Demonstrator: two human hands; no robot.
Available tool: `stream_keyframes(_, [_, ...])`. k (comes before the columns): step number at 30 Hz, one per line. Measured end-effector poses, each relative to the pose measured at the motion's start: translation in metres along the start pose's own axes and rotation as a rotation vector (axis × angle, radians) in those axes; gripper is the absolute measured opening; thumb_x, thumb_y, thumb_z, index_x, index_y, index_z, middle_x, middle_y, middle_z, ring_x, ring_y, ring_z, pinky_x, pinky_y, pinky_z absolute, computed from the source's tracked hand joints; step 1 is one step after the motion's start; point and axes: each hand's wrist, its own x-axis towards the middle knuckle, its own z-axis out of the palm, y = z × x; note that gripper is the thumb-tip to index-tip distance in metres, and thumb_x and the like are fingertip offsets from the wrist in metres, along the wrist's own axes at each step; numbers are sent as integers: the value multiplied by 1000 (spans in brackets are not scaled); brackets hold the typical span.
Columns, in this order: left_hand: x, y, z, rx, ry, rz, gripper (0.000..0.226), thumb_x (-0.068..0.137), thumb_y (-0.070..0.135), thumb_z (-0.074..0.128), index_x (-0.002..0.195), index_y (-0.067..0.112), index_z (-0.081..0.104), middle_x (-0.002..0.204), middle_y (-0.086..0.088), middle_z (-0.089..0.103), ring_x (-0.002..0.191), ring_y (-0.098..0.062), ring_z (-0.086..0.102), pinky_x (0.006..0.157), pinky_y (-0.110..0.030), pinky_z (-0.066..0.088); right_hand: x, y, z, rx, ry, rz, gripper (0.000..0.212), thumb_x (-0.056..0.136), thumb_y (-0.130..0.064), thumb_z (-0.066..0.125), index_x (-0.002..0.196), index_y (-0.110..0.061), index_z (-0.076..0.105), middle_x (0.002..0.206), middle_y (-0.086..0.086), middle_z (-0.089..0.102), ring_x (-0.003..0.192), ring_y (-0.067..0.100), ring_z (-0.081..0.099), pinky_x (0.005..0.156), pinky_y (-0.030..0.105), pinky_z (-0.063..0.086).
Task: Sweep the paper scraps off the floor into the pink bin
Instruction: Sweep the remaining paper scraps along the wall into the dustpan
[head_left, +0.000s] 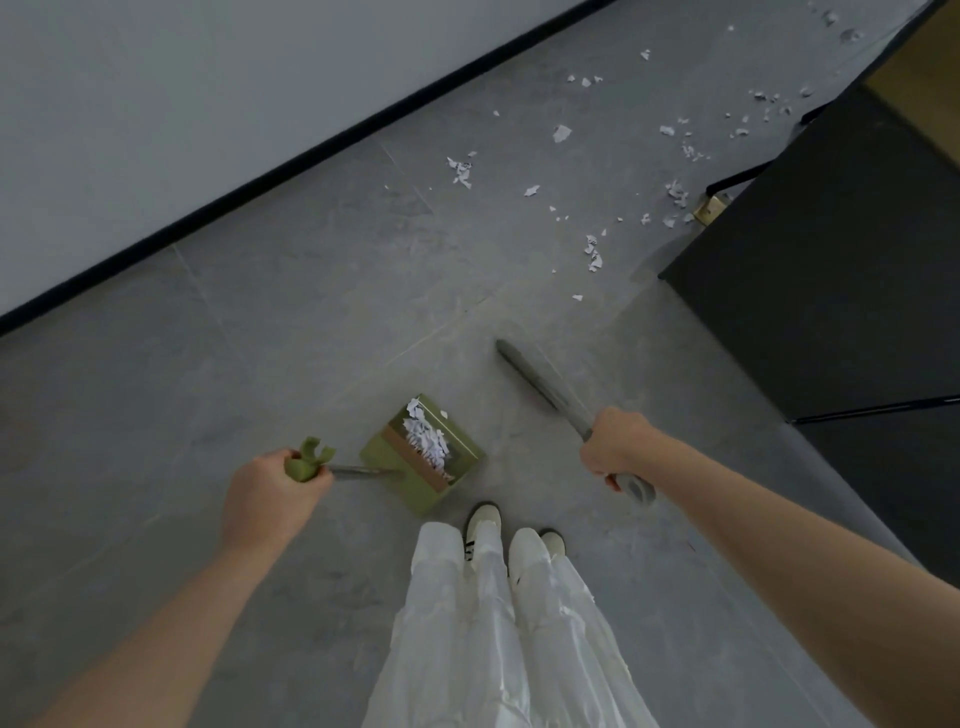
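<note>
My left hand grips the green handle of an olive dustpan held just in front of my feet. A heap of white paper scraps lies inside the pan. My right hand is closed on the grey broom, which slants up and to the left over the floor. Several more white scraps are strewn across the grey floor toward the upper right, well beyond the broom's end. The pink bin is not in view.
A black table or cabinet with dark legs fills the right side, and scraps lie close to its brass-capped foot. A white wall with a black skirting runs diagonally across the upper left. My white trousers and shoes are at bottom centre.
</note>
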Motion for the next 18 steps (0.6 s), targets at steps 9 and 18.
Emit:
stream_keyframes(9, [-12,-9,-2,41,-36,-37,17,73,20,81,73,7,70,67,-21,65,69,-38,64,57,-33,40,-12,-14,33,-86,-62,-16,21,84,-10,50,62,-8,52,62,4,55,63,21,56,53,25,44])
stream_keyframes(18, [-20,-5,3,41,-81,-79,18,77,24,77,75,8,68,70,-17,65,70,-36,62,56,-33,39,-34,-41,82,-5,-276,-99,13,75,-3,54,80,-1,67,74,17,68,66,29,66,64,34,57])
